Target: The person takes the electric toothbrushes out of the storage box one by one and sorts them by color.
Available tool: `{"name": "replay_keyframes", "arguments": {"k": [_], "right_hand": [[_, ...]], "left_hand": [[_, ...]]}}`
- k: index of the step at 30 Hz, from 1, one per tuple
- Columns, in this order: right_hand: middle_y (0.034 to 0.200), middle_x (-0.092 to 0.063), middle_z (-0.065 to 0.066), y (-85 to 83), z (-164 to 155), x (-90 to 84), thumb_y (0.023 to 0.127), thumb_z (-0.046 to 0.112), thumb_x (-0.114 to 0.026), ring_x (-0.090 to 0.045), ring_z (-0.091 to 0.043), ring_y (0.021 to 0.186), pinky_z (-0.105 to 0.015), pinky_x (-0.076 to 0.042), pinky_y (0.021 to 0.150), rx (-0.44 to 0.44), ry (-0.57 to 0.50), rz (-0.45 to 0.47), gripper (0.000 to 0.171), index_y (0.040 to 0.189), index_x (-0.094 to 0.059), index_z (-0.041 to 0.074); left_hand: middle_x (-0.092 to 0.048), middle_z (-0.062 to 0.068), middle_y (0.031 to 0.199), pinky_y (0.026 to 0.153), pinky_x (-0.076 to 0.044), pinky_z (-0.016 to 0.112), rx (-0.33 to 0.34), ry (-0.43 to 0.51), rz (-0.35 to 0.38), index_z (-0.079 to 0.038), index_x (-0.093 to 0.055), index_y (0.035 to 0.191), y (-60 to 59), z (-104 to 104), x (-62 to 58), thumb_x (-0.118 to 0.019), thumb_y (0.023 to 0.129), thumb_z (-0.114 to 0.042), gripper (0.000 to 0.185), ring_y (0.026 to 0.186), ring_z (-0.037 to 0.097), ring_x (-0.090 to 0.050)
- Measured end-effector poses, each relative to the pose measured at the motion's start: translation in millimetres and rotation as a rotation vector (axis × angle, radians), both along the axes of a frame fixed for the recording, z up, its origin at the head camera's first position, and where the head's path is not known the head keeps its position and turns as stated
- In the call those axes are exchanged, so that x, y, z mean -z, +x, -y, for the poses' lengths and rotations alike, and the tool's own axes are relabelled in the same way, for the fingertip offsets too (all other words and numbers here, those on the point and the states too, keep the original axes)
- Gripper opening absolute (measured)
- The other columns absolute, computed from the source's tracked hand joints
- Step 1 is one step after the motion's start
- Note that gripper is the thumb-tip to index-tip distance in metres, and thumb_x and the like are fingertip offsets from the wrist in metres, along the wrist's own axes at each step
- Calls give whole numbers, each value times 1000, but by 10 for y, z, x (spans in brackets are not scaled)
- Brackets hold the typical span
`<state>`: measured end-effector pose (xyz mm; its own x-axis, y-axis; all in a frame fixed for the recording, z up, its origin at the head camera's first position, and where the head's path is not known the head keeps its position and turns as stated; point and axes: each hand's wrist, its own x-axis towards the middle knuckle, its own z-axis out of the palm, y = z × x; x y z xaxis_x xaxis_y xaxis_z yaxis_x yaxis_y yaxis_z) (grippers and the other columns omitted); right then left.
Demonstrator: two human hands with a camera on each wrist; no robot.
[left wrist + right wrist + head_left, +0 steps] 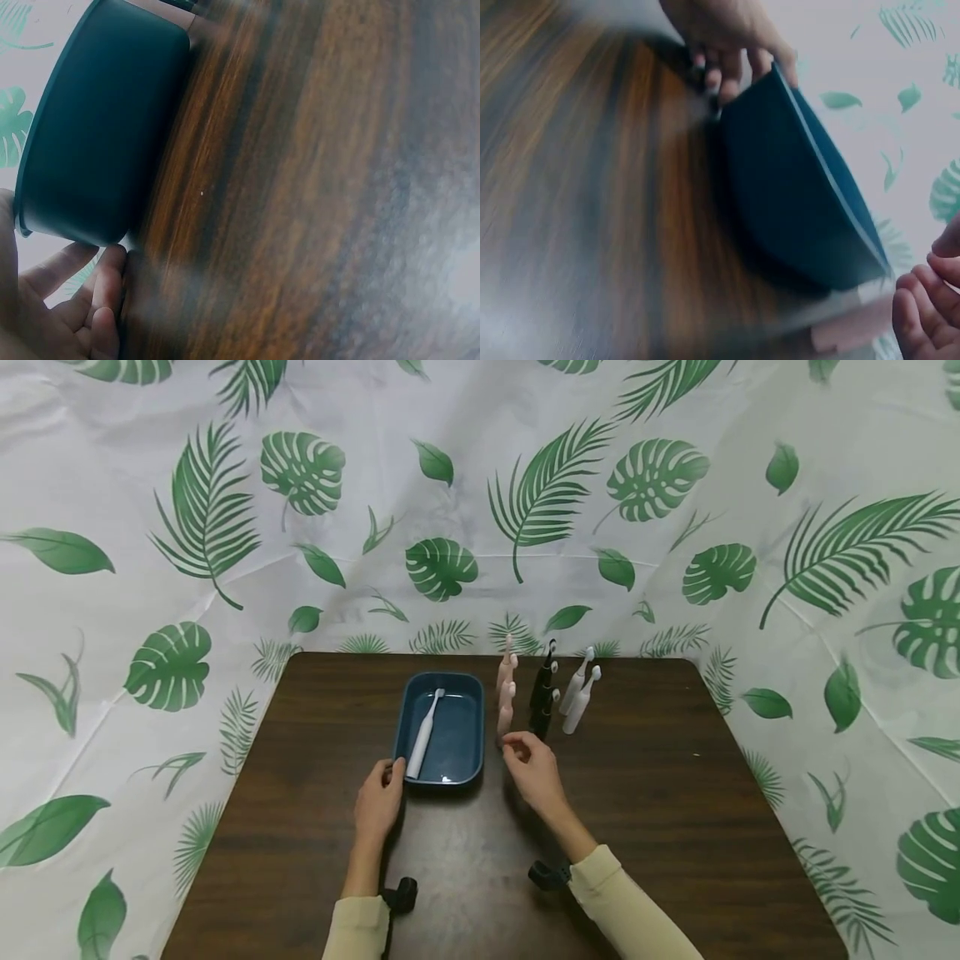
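Note:
A dark blue rectangular tray (471,762) lies on the table, with a white electric toothbrush (424,739) slanting along its left side. My left hand (378,802) holds the tray's near left corner, thumb at the rim and fingers against the outer wall, as the left wrist view shows. Right of the tray, my right hand (534,770) hovers with loosely bent fingers, thumb and index fingertips close together and nothing visible between them. Its fingertips are beside the base of the nearest pink electric toothbrush (506,714), which stands upright; a pink base (847,326) also shows in the right wrist view.
Behind the nearest pink toothbrush, two more pink ones stand in a row. Black electric toothbrushes (542,714) stand beside them, then two white ones (577,710) farther right. A leaf-patterned cloth (442,568) hangs behind the dark wooden table (637,827).

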<state>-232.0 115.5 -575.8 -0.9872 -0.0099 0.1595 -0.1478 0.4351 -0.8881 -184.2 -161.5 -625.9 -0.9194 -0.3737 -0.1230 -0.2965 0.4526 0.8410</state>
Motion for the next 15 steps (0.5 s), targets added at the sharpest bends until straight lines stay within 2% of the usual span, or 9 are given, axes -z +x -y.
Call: {"name": "replay_keyframes", "arguments": {"k": [6, 11, 15], "right_hand": [[110, -77, -8, -43, 304, -106, 102, 7, -68, -68, -20, 93, -30, -54, 83, -82, 55, -25, 18, 118, -76, 6], [116, -76, -11, -108, 514, -155, 105, 7, -64, -69, -21, 97, -38, -58, 88, -115, 124, -16, 21, 123, -75, 5], [125, -70, -14, -199, 687, -146, 106, 2, -55, -70, -26, 106, -44, -58, 97, -163, 189, -33, 32, 133, -71, 4]], "left_hand": [[-75, 11, 113, 79, -46, 51, 6, -22, -46, -13, -69, 134, -2, -18, 44, -44, 105, -72, 71, 97, 32, -67], [-75, 12, 117, 84, -47, 54, 0, -5, -31, -12, -68, 136, -3, -35, 20, -45, 106, -70, 69, 102, 34, -68], [-76, 9, 116, 85, -46, 49, -28, -7, -9, -15, -70, 134, -4, -5, 18, -47, 104, -72, 68, 103, 29, -67]]}}
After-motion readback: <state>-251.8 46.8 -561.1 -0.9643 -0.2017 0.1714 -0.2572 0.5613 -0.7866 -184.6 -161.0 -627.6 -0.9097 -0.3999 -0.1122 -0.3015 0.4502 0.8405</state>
